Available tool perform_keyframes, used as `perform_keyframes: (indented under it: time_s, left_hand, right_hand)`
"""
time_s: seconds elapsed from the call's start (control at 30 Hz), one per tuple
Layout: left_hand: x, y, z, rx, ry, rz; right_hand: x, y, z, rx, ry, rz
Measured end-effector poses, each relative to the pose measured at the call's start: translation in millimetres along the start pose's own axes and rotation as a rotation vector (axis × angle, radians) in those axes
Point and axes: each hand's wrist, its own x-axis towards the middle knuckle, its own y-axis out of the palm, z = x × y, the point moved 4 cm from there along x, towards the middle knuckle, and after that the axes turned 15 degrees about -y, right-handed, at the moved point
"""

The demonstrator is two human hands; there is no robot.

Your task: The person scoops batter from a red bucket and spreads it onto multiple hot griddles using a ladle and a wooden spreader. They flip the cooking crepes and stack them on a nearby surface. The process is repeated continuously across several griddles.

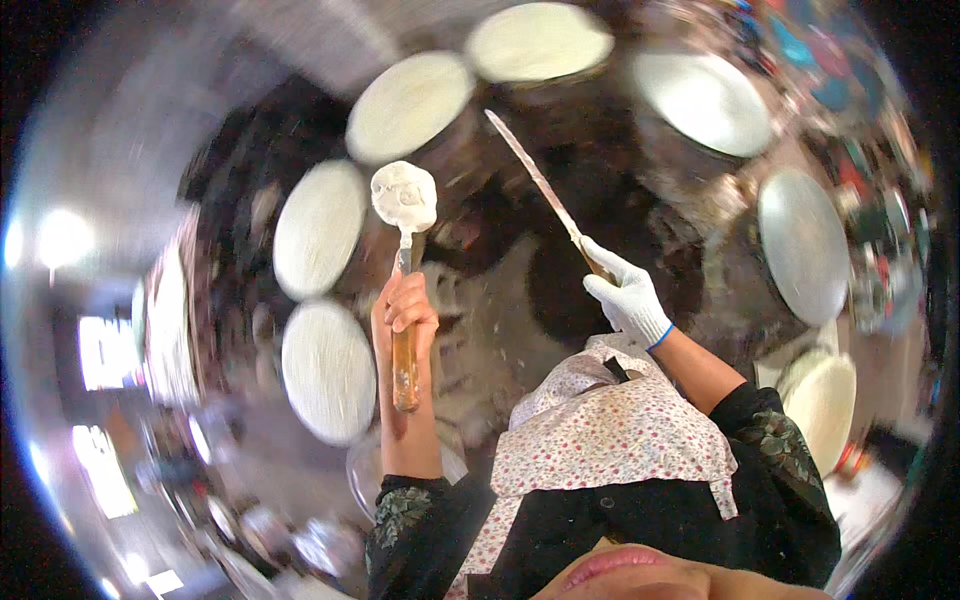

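Observation:
My left hand (408,303), bare, is wrapped round the wooden handle of a ladle (405,365). White batter-like paste (403,195) coats the ladle's round head, which points away from me. A white knit glove with a blue cuff covers my right hand (628,300). It grips a long, thin, flat blade (535,178), perhaps a spatula, whose tip slants up to the left. Both tools are held up, apart from the round discs. Nearest the ladle are a pale disc (320,230) and another pale disc (410,107) beyond it.
More round discs curve around me: a pale one (330,372) at left, one (540,42) at the far side, a shiny one (703,103) at far right. A bare grey metal disc (803,246) and a cream stack (820,410) stand at right. Dark, blurred ground lies between.

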Motion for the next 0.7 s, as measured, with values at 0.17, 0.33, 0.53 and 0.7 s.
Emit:
perform_keyframes:
  time_s: [0.17,0.33,0.53,0.7]
  left_hand:
    - [246.1,25.8,77.8,0.284,-0.455,-0.074]
    - [451.5,-6.9,159.0,0.518,-0.653,-0.273]
    - [601.7,-92.3,233.6,1.24,-0.689,-0.445]
    - [663.0,-144.2,218.7,2.006,-0.473,-0.275]
  right_hand:
    - [26.1,-170.3,10.1,-0.116,0.272,-0.429]
    - [40.6,-264.2,39.0,-0.027,0.079,-0.776]
    - [53.9,-290.0,19.8,0.018,0.102,-1.06]
    - [98.9,-267.9,-7.9,0.021,0.285,-1.215]
